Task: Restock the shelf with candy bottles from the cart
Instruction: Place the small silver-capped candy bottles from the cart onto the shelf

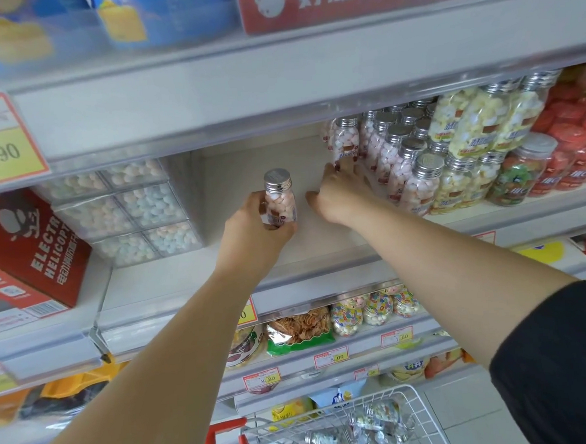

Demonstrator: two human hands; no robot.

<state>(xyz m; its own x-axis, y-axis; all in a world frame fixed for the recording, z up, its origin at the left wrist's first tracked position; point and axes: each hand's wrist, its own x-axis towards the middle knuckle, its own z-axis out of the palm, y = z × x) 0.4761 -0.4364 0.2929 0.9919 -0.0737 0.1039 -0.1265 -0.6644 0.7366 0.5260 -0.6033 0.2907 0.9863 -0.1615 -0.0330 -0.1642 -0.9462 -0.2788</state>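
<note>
Item: small clear candy bottle with silver screw cap and pink-and-white pellets (279, 198). Position: in the air above the front of the white shelf (320, 244), upright, long axis vertical, cap uppermost. Held by left hand (256, 229), fingers curled round the lower body, cap and shoulder standing clear above the grip. Right hand (341, 189): fingers stretched forward, thumb splayed out to the left, fingertips against the lower end of a second bottle of the same kind (345, 141); no wrap around it visible, so judged to be steadying or nudging rather than gripping. Second bottle placed at the left edge of the stocked rows of silver-capped bottles (404, 160); whether seated on the shelf floor or on a lower layer cannot be told. Bare stretch of shelf: between the stacked clear boxes of pastel candy (129, 211) on the left and the stocked rows on the right. Governing relation: free slot lies straight beyond the held bottle and a little to its right, just left of the row edge; left hand nearer and already loaded. Likely requirement: carry forward, keep vertical, set down beside the row without knocking it. Remaining stock: further bottles (375, 419) lying on their sides in the white wire cart (422, 402) below.
</note>
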